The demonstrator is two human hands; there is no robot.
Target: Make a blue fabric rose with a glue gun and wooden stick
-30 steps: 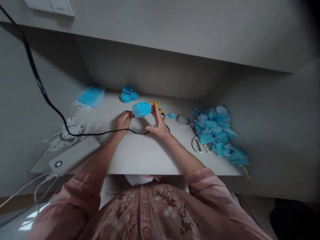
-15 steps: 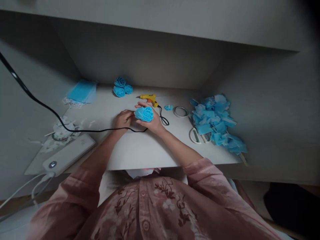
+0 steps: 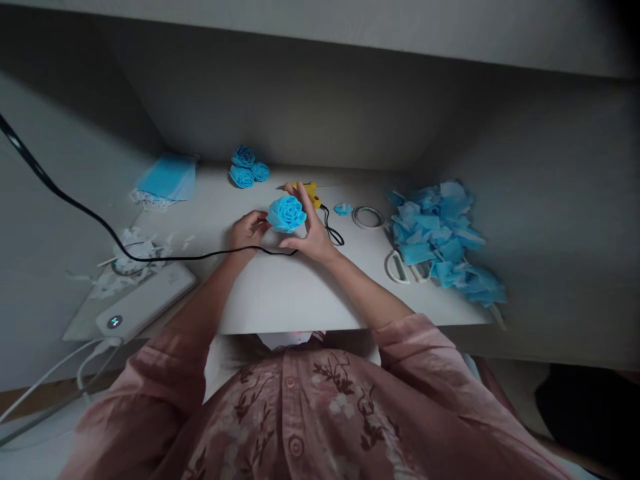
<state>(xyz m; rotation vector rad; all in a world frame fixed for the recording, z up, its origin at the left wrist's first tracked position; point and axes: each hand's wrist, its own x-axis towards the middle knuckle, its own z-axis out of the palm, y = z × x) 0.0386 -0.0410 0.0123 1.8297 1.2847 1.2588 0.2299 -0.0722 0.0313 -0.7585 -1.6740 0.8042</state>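
A blue rose (image 3: 287, 214), which looks folded from mask fabric, is held up above the white desk. My left hand (image 3: 249, 230) pinches it from the left near its base; the fingertips are partly hidden behind the petals. My right hand (image 3: 315, 233) is open around the rose's right side, thumb and fingers apart, and I cannot tell whether a fingertip touches the petals. Just behind the right fingers lies a yellow glue gun (image 3: 311, 190), partly covered by them. Three finished blue roses (image 3: 243, 175) sit together at the back.
Blue face masks (image 3: 167, 177) lie back left, above white scraps (image 3: 133, 257) and a white power bank (image 3: 147, 300). Rightward are a small blue piece (image 3: 343, 209), a wire coil (image 3: 369, 217), scissors (image 3: 397, 268) and a heap of blue fabric (image 3: 440, 227). A black cable (image 3: 210, 255) crosses in front.
The right hand has opened away from the rose, its fingers now raised and spread. The rose has risen slightly and its front faces up more. My left hand keeps hold of it.
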